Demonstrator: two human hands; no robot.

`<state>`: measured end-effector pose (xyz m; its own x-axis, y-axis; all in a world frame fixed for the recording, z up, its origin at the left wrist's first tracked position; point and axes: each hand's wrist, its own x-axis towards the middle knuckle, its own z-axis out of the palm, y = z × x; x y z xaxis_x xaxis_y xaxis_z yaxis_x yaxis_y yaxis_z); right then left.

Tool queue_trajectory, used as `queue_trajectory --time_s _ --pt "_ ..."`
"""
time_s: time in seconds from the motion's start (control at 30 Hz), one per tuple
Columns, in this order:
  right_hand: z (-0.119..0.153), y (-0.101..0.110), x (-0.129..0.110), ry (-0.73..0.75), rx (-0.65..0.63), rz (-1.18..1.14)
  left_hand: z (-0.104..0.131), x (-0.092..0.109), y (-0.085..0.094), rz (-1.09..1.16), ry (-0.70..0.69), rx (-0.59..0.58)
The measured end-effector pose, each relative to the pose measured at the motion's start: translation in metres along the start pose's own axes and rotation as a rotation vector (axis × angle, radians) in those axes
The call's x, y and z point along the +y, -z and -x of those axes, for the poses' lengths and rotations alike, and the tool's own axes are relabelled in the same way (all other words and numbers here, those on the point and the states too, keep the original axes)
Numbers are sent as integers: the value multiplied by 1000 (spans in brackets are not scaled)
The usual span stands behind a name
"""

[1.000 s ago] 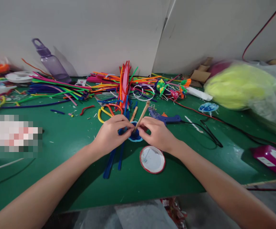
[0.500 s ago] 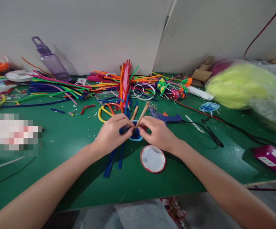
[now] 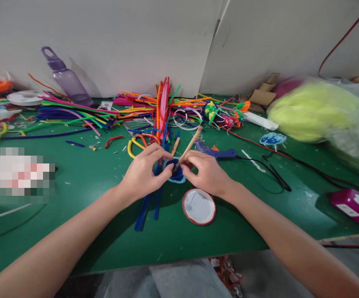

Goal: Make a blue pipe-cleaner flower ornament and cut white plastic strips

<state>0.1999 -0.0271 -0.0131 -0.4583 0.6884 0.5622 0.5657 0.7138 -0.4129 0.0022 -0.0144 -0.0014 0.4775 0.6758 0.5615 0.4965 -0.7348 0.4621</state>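
My left hand (image 3: pixel 144 171) and my right hand (image 3: pixel 206 173) meet over a small blue coiled pipe-cleaner piece (image 3: pixel 176 174) on the green table (image 3: pixel 83 182). My left fingers pinch the blue piece. My right fingers grip a thin wooden stick (image 3: pixel 189 145) that slants up and to the right from the blue piece. Several dark blue pipe cleaners (image 3: pixel 148 207) lie under my left hand. A round white lid with a red rim (image 3: pixel 198 207) lies just in front of my right hand.
A heap of coloured pipe cleaners (image 3: pixel 105 114) spreads across the back. A purple bottle (image 3: pixel 66 80) leans against the wall. A blue glue gun (image 3: pixel 221 154) with a black cable lies behind my right hand. A yellow bag (image 3: pixel 312 111) and a magenta box (image 3: pixel 353 207) sit right.
The wooden stick has tilted further to the right and its tip stands a little higher. My left fingers have spread slightly around the blue piece.
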Motion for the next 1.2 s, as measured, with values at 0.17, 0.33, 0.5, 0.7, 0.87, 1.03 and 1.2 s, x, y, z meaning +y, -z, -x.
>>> queue_trajectory --time_s 0.17,0.33,0.5,0.7,0.87,1.03,1.2 --pt "0 0 -2 -9 -17 5 -3 7 -2 73 -18 57" --pt "-1 -1 -7 -17 -11 20 -5 11 -4 132 17 60" --pt "-1 4 -8 -46 17 -30 -4 8 -2 131 13 63" --pt "-2 11 -6 -112 99 -87 -8 3 6 189 9 43" --pt "-5 16 -9 -135 114 -110 -11 0 8 291 -6 -7" --pt "-5 19 -11 -161 115 -242 -12 0 7 312 -18 -46" --pt "-4 13 -14 -227 85 -347 -10 1 5 322 -29 -30"
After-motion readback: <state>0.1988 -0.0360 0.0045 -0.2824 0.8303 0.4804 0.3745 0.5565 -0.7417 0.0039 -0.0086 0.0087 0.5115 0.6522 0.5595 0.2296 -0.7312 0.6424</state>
